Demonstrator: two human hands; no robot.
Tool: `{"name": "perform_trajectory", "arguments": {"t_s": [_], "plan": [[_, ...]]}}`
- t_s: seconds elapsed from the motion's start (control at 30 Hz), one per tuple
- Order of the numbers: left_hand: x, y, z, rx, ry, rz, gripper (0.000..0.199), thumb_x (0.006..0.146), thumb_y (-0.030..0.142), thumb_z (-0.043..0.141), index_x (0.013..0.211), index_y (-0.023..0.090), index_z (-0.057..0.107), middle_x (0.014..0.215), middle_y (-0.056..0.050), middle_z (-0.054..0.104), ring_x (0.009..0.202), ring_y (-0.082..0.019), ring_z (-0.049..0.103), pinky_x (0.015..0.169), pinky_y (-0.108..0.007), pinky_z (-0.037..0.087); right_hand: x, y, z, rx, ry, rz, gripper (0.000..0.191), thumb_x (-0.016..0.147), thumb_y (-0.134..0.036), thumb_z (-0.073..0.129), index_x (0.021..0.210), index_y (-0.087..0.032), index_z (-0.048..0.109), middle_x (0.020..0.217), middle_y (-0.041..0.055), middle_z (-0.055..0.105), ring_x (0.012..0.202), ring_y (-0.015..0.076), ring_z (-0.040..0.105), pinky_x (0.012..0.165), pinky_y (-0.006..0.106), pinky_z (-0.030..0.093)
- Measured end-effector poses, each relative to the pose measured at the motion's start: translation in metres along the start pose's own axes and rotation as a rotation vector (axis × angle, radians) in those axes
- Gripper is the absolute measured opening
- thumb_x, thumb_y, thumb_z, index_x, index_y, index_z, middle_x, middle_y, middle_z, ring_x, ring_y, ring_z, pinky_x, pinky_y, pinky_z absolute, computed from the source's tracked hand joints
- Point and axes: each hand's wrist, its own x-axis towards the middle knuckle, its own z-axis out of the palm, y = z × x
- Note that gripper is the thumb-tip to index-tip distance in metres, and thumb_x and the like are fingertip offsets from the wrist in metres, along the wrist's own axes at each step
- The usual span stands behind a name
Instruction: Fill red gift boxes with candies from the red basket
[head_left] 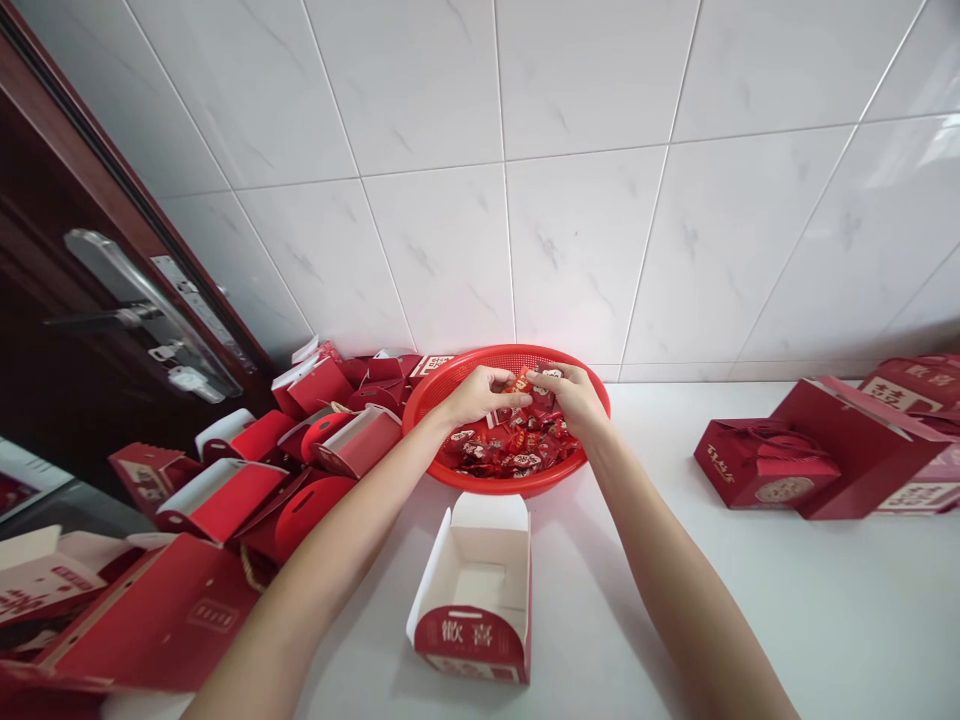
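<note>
Glossy, grey-veined tiles (435, 250) backed a smooth white table (600, 640). A box (471, 600) stood open at the basket's six o'clock, its long axis running roughly twelve to six, its curved, printed red end facing six. The oval plastic basket (480, 365), finely perforated, lay lengthwise from nine to three and held shiny, crinkled sweets (517, 455). Over it, the right hand (576, 398) pinched a dark red sweet (545, 398) between thumb and fingers; the left hand (480, 395), its finger gap narrow, met an orange-red sweet (521, 383), though whether it gripped this I cannot tell. Red cartons (225, 495) crowded nine o'clock; ribboned gift boxes (757, 465) sat at three.
</note>
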Motion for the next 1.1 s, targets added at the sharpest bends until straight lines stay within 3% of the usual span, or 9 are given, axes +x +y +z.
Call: {"name": "perform_trajectory", "arguments": {"t_s": [0.2,0.37,0.47,0.7,0.8,0.97,1.1], "plan": [[-0.002,0.000,-0.001,-0.034,-0.083,0.008,0.042,0.063,0.050,0.087,0.077,0.015,0.067,0.076,-0.001,0.066,0.074,-0.018,0.062,0.071,-0.031,0.050,0.003,0.003,0.001,0.018,0.054,-0.028,0.021,0.067,-0.024,0.080,0.081,-0.018,0.066,0.062,-0.0018,0.064,0.058,0.0149,0.063,0.051,0.025,0.050],[-0.005,-0.013,-0.005,0.391,-0.286,-0.277,0.020,0.061,0.027,0.079,0.078,0.019,0.073,0.077,-0.002,0.073,0.075,-0.020,0.066,0.065,-0.026,0.047,0.010,0.007,-0.005,0.042,0.137,-0.093,0.014,0.071,-0.027,0.074,0.076,-0.020,0.063,0.064,-0.0037,0.061,0.058,0.0125,0.060,0.056,0.025,0.053],[-0.006,-0.021,-0.009,0.492,-0.351,-0.382,0.022,0.052,0.020,0.078,0.073,0.021,0.075,0.076,-0.002,0.075,0.073,-0.021,0.067,0.061,-0.024,0.046,0.012,0.009,-0.007,0.041,0.128,-0.094,0.015,0.070,-0.026,0.075,0.074,-0.020,0.063,0.066,-0.0029,0.061,0.061,0.0134,0.062,0.060,0.026,0.057],[-0.003,-0.019,-0.010,0.687,-0.483,-0.546,0.053,0.044,0.028,0.086,0.096,0.022,0.078,0.095,-0.004,0.077,0.087,-0.026,0.069,0.066,-0.026,0.049,0.008,0.008,-0.005,0.023,0.095,-0.079,0.019,0.066,-0.025,0.076,0.081,-0.019,0.065,0.071,-0.0023,0.062,0.067,0.0155,0.064,0.059,0.028,0.059],[-0.003,-0.016,-0.009,0.726,-0.487,-0.572,0.045,0.046,0.030,0.086,0.089,0.020,0.076,0.093,-0.006,0.076,0.085,-0.026,0.067,0.064,-0.027,0.048,0.008,0.008,-0.005,0.017,0.078,-0.071,0.023,0.064,-0.027,0.078,0.081,-0.019,0.064,0.068,-0.0028,0.061,0.065,0.0161,0.064,0.056,0.028,0.058],[-0.006,-0.007,-0.004,0.644,-0.566,-0.542,0.020,0.056,0.032,0.081,0.069,0.021,0.071,0.070,0.000,0.069,0.069,-0.018,0.060,0.060,-0.024,0.043,0.008,0.009,-0.006,0.019,0.067,-0.061,0.024,0.064,-0.027,0.078,0.081,-0.019,0.064,0.069,-0.0017,0.063,0.068,0.0173,0.065,0.055,0.028,0.060],[-0.008,-0.001,0.001,0.624,-0.583,-0.532,0.026,0.059,0.044,0.081,0.063,0.021,0.068,0.065,0.000,0.065,0.064,-0.017,0.057,0.055,-0.025,0.040,0.006,0.007,-0.005,0.010,0.079,-0.047,0.019,0.066,-0.024,0.075,0.082,-0.019,0.065,0.070,-0.0016,0.063,0.067,0.0170,0.065,0.054,0.028,0.059]]}}
